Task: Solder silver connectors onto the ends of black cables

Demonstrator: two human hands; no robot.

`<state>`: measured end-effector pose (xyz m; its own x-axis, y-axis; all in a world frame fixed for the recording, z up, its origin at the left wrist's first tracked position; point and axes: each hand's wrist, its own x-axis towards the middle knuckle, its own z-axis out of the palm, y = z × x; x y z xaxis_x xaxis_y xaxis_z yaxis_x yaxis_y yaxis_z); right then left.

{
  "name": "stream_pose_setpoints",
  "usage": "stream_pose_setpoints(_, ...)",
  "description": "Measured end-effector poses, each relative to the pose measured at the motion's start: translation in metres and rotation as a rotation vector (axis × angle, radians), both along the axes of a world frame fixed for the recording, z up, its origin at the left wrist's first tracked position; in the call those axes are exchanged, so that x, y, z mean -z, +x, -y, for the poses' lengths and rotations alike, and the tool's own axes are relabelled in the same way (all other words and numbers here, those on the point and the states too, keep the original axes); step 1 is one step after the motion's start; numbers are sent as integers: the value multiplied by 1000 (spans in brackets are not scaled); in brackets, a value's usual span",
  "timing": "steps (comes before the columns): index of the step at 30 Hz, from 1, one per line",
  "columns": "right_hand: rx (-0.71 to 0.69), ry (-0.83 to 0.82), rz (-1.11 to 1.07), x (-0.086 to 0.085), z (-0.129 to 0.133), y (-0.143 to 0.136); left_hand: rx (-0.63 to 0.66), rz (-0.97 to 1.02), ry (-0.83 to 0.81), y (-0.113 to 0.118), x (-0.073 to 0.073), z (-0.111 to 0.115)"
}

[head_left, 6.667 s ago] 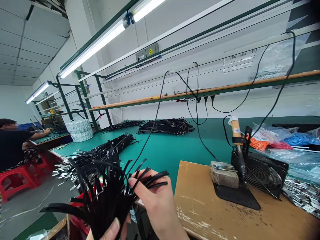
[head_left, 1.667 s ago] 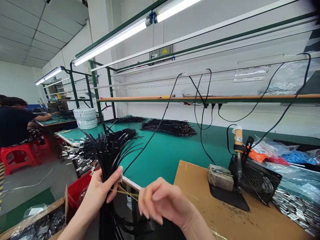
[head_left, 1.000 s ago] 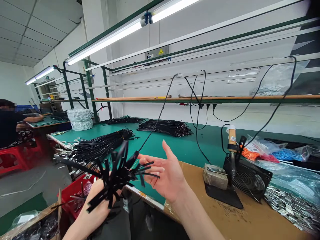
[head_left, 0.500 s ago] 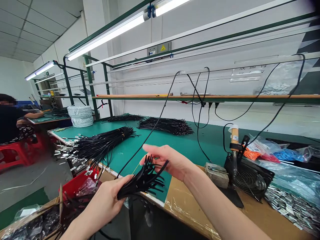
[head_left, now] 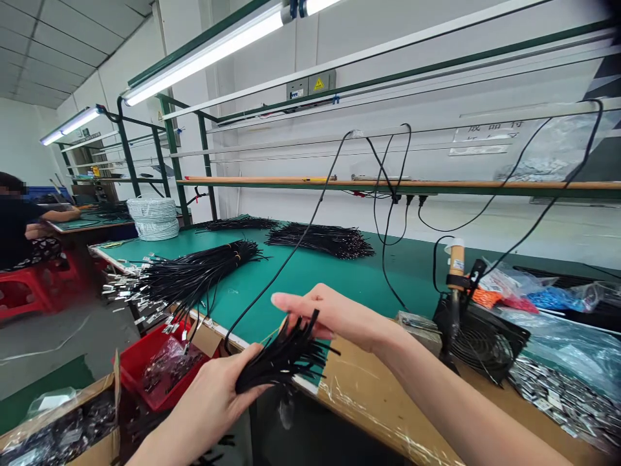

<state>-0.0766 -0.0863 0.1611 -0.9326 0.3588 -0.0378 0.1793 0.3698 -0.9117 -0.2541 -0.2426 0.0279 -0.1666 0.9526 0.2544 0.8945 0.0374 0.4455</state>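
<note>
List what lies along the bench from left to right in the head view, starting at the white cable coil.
white cable coil → tied black wire bundle → left hand gripping a bunch of black strips → right hand → soldering iron → fan → bags of coloured parts

Bright, even indoor light comes from long white fluorescent tube lamps running across the upper left of the frame, which glare to pure white. Shadows are soft and faint. Straight shelf rails bow near the edges from wide-angle distortion. The lower right corner looks slightly smeared.
</note>
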Motion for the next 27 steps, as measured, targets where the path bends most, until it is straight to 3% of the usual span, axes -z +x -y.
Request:
stream_pose_setpoints(5,-42,1,18,7,-9,0,-14,-41,-64,7,1,-6)
stream_pose_setpoints(12,-123,443,-75,17,3,14,-4,57,-56,4,-4,-8)
stream_pose_setpoints(15,-157,530,-121,19,13,22,-24,158,-20,0,-4,-7)
stream_pose_setpoints(20,-58,708,-159,30,29,33,-122,279,47,-5,-3,-9)
stream_pose_setpoints(23,76,600,-208,40,32,34,-132,356,114,-5,0,-10)
stream_pose_setpoints(27,202,262,-197,44,28,35,-161,444,188,-2,-1,-11)
